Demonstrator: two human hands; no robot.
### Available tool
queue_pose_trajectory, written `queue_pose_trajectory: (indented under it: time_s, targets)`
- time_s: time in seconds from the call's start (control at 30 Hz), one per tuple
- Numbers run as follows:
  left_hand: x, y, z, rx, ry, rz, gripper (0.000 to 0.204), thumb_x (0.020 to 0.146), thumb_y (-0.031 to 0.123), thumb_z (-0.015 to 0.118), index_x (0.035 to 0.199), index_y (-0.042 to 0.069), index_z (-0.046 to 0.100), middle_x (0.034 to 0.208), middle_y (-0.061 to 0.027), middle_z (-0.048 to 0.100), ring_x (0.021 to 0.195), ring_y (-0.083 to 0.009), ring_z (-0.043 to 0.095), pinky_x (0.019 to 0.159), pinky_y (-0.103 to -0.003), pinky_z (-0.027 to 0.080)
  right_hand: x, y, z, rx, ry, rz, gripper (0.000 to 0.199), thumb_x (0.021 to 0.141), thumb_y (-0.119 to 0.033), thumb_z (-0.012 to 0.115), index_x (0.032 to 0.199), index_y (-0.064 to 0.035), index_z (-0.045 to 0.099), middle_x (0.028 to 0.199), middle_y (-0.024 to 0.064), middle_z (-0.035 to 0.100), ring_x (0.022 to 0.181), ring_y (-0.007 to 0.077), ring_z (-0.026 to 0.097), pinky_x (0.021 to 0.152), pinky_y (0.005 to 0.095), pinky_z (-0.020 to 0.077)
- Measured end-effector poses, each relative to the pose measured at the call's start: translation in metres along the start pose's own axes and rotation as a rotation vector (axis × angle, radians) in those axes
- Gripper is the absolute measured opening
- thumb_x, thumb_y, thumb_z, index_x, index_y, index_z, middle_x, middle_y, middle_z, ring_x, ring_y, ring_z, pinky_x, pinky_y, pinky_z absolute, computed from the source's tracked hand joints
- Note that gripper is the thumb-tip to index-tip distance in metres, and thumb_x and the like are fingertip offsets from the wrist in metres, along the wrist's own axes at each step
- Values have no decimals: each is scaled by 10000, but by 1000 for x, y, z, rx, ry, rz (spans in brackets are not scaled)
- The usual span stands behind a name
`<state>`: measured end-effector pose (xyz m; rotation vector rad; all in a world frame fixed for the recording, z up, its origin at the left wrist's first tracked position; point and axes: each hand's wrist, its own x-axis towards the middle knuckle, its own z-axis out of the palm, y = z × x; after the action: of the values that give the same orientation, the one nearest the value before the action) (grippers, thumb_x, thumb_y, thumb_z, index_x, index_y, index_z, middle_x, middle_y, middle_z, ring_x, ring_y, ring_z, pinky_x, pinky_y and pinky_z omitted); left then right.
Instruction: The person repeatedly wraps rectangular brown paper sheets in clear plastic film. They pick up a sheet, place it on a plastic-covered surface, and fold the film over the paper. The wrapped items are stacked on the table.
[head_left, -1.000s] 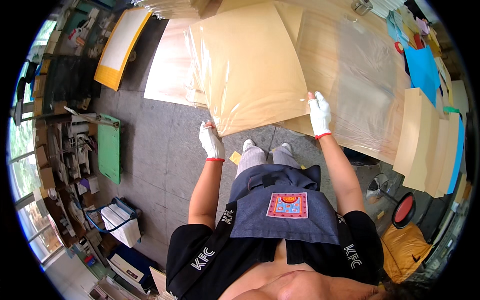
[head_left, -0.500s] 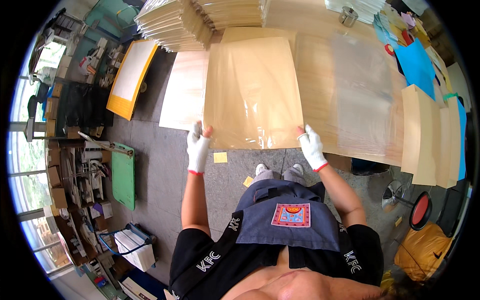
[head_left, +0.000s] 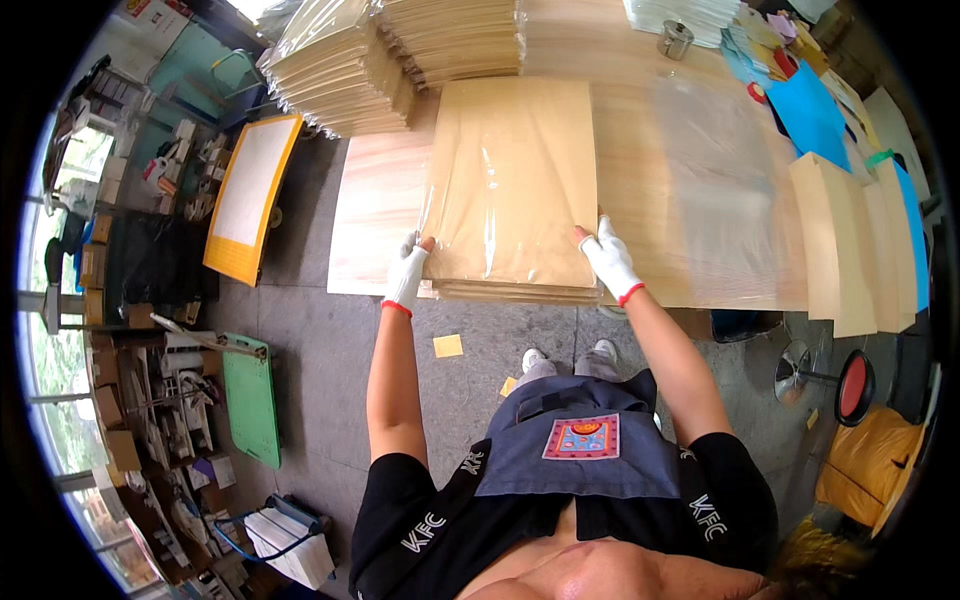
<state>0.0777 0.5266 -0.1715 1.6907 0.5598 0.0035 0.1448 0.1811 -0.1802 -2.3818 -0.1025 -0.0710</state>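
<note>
I see pale wood-grain tabletop across upper frame. Tan rectangular sheet under glossy clear film lies there, upper centre, atop similar tan layers. White-gloved left hand, white-gloved right hand at its side edges; I cannot tell whether either grip is clamped.

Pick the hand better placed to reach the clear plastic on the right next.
Probably the right hand: it sits at the right edge of the brown paper, nearer the clear plastic; the left hand is at the opposite edge.

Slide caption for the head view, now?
White-gloved left hand and right hand at opposite edges of a plastic-covered tan sheet.
</note>
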Motion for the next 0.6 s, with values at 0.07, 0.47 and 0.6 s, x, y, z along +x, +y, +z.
queue_pose_trajectory:
  time_s: [0.07,0.47,0.6]
  targets:
    - [-7,2,-3,75,-53,44,423,872,274,597,1174,-18,544,950,-49,611,866,-121,518,779,-257,424,-5,-11,-12,133,-164,220,832,845,-585,470,1357,50,308,924,181,673,872,339,643,721,393,489]
    - [-66,-32,13,395,160,230,396,910,205,475,1257,14,473,929,-112,602,803,-172,558,689,-305,453,-50,-22,-75,128,-215,268,580,852,-470,510,1216,-27,422,1184,247,533,1040,402,548,851,450,443]
    - [-65,1,10,840,386,421,592,910,250,533,1413,58,286,1379,-227,405,1133,-318,544,923,-368,455,-57,31,-79,409,-86,45,778,873,-528,494,1408,-16,257,1353,214,441,1216,330,472,964,365,406]
